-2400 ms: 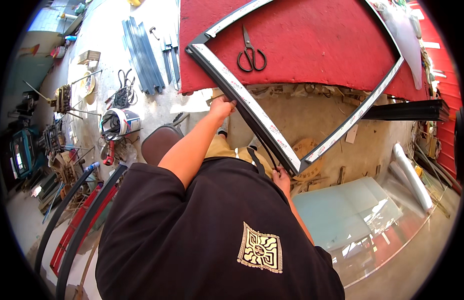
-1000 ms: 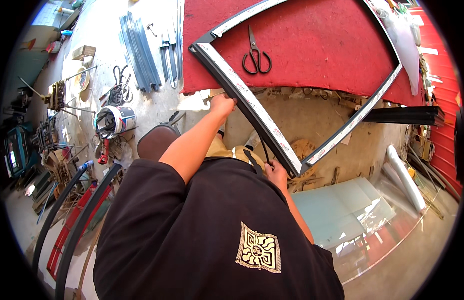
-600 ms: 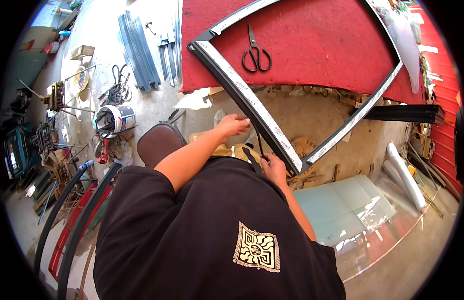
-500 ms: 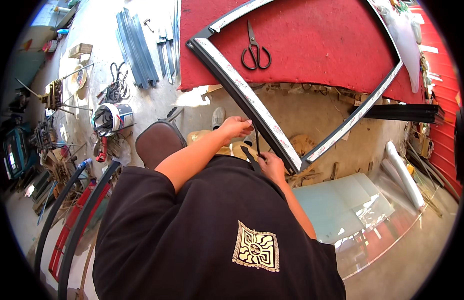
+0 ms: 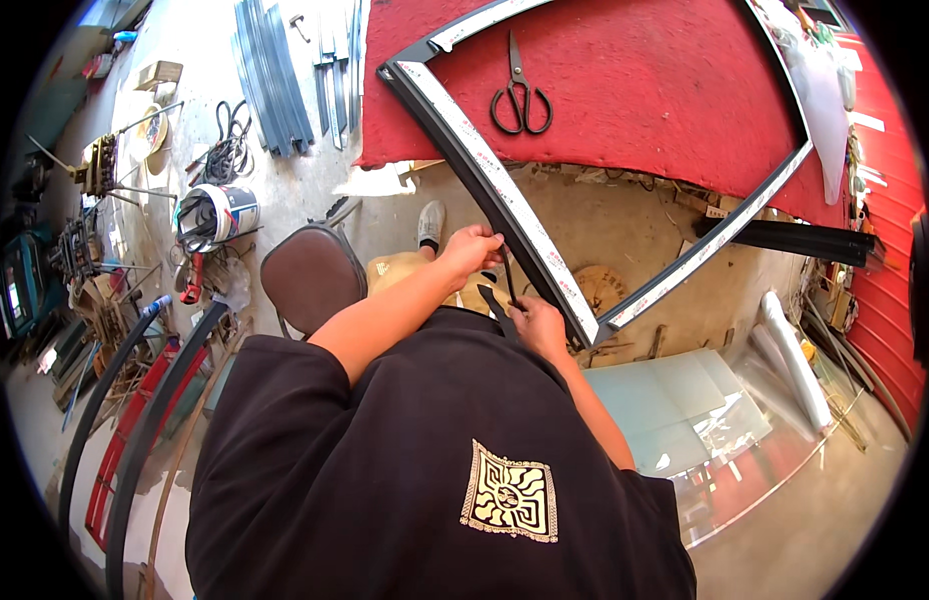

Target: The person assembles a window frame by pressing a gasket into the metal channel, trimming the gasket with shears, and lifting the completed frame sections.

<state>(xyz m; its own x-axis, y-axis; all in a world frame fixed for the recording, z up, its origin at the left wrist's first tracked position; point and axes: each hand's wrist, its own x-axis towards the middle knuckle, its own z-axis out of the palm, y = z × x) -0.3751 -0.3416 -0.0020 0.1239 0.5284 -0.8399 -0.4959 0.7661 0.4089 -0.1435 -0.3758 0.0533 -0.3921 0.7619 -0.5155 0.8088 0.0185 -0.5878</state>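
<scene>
A large metal frame [image 5: 505,190] with a black outer edge lies partly on a red-covered table [image 5: 645,120], its near corner hanging over the floor. My left hand [image 5: 472,247] pinches the top of a thin black rubber strip [image 5: 507,283] right beside the frame's long left bar. My right hand [image 5: 538,322] grips the strip's lower end just below, close to my chest. Black scissors [image 5: 522,95] rest on the red cover inside the frame.
A brown stool [image 5: 310,275] stands at my left. Further left are a bucket of cable [image 5: 220,212], grey metal profiles [image 5: 275,70], tools and curved dark hoses [image 5: 135,400]. A glass sheet [image 5: 705,420] lies at the lower right, beyond a black bar [image 5: 795,238].
My left hand has slid down the frame's left bar towards my body and now pinches the black strip near my right hand. The frame has stayed put.
</scene>
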